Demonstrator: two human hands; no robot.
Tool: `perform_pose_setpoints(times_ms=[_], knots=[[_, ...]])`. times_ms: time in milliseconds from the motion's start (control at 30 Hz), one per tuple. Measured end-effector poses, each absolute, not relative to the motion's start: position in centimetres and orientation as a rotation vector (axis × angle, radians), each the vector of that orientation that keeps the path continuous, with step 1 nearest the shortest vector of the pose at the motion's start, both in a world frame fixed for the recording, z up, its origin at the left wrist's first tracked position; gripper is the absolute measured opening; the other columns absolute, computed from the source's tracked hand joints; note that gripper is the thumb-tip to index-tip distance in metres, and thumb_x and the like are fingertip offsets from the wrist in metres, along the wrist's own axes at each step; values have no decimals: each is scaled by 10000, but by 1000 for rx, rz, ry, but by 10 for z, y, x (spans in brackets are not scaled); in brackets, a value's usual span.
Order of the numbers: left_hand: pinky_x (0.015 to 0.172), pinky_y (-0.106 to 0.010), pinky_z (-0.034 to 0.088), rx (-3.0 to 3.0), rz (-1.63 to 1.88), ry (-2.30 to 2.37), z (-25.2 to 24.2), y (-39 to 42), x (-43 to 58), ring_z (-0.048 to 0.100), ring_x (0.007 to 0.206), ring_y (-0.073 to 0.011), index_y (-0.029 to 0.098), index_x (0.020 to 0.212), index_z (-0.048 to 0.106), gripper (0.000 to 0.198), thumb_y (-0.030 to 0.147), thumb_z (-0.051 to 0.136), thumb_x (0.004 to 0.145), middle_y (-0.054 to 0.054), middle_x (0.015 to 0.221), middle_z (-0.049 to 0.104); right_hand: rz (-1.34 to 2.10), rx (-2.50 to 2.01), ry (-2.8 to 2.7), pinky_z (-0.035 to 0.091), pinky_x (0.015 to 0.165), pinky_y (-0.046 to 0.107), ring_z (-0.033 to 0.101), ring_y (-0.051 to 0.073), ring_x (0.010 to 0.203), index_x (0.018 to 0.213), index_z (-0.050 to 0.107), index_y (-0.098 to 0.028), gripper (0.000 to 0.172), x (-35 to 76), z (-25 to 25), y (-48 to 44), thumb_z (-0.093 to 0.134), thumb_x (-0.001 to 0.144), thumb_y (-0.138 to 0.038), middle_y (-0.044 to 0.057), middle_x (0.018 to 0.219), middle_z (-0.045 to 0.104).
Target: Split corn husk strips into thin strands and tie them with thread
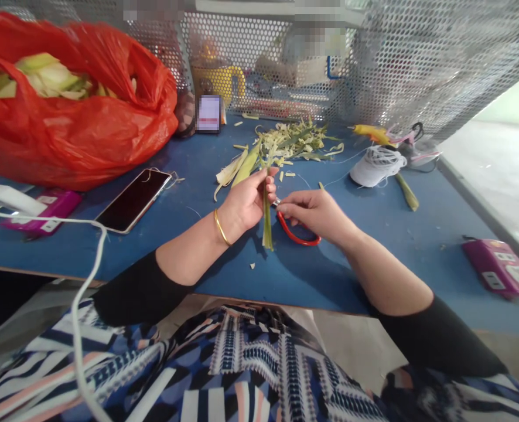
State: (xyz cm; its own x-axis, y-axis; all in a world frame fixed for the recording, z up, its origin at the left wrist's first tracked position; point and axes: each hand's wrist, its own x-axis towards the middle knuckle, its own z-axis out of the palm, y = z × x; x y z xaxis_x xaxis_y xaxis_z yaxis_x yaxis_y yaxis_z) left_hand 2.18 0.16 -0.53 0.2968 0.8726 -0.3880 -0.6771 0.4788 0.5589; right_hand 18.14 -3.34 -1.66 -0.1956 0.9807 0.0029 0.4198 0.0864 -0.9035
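A mesh screen (pixel 259 38) stands behind the blue table (pixel 294 278). The person's left hand (pixel 256 196) grips a green husk strip (pixel 267 227) between thumb and fingers; the strip passes through the hand, its lower end hanging below the fingers and its top close to the pile of shreds (pixel 299 140). The right hand (pixel 313 212), just beside it, is closed around the red-handled scissors (pixel 301 239); their blades are mostly hidden near the strip, so whether they touch it cannot be told. A red bag (pixel 92 132) sits at left, a white thread spool (pixel 375 169) at right.
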Motion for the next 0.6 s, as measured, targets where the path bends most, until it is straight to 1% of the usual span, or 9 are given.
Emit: perform_pose_setpoints(times_ms=[100, 133, 200, 267, 333, 400, 500, 600], knots=[[424, -127, 388, 331, 1034, 766, -6, 2, 21, 456, 433, -41, 190, 976, 724, 227, 151, 508, 1035, 58, 555, 493, 716, -1563, -1635, 376, 561, 275, 510, 123, 544, 711, 736, -180, 240, 209, -5, -24, 758, 725, -419, -19, 563, 610], [430, -129, 402, 330, 1026, 780, -6, 1, 22, 462, 435, -43, 186, 978, 728, 231, 149, 507, 1034, 54, 555, 495, 669, -1588, -1580, 375, 562, 277, 510, 125, 549, 702, 726, -179, 248, 215, -3, -21, 761, 723, -424, -15, 570, 606], [463, -136, 444, 322, 1009, 792, -7, 0, 23, 485, 449, -49, 179, 992, 734, 231, 142, 509, 1029, 45, 561, 505, 707, -1566, -1511, 382, 559, 280, 512, 130, 559, 722, 714, -177, 310, 218, -3, -19, 759, 729, -483, -7, 596, 603], [515, -149, 494, 304, 992, 785, -7, -1, 24, 512, 469, -56, 181, 1037, 738, 228, 128, 516, 1021, 39, 580, 523, 848, -1476, -1555, 391, 556, 281, 510, 132, 568, 783, 701, -174, 421, 210, -4, -23, 754, 731, -589, -4, 626, 604], [551, -164, 529, 277, 994, 775, -5, 0, 23, 524, 475, -61, 197, 1087, 734, 246, 120, 511, 1019, 40, 596, 537, 935, -1363, -1722, 399, 558, 279, 502, 132, 581, 826, 657, -180, 535, 197, -6, -31, 773, 698, -686, -10, 648, 594], [546, -162, 537, 242, 1021, 774, -3, 2, 21, 520, 461, -59, 208, 1114, 726, 266, 122, 490, 1028, 46, 594, 538, 896, -1249, -1965, 411, 576, 279, 505, 133, 605, 836, 586, -200, 606, 185, -7, -41, 813, 652, -731, -16, 690, 591], [555, -140, 535, 182, 1063, 765, 1, 6, 16, 509, 439, -48, 180, 1145, 712, 273, 124, 465, 1042, 62, 568, 520, 660, -1165, -2299, 414, 608, 287, 519, 140, 637, 853, 507, -223, 637, 175, -9, -52, 851, 645, -718, 0, 792, 609], [576, -130, 538, 150, 1073, 763, 2, 8, 14, 504, 431, -39, 161, 1139, 711, 251, 117, 486, 1036, 69, 559, 522, 401, -1188, -2457, 385, 613, 293, 509, 145, 632, 886, 497, -225, 580, 171, -13, -57, 867, 699, -630, 11, 836, 611]])
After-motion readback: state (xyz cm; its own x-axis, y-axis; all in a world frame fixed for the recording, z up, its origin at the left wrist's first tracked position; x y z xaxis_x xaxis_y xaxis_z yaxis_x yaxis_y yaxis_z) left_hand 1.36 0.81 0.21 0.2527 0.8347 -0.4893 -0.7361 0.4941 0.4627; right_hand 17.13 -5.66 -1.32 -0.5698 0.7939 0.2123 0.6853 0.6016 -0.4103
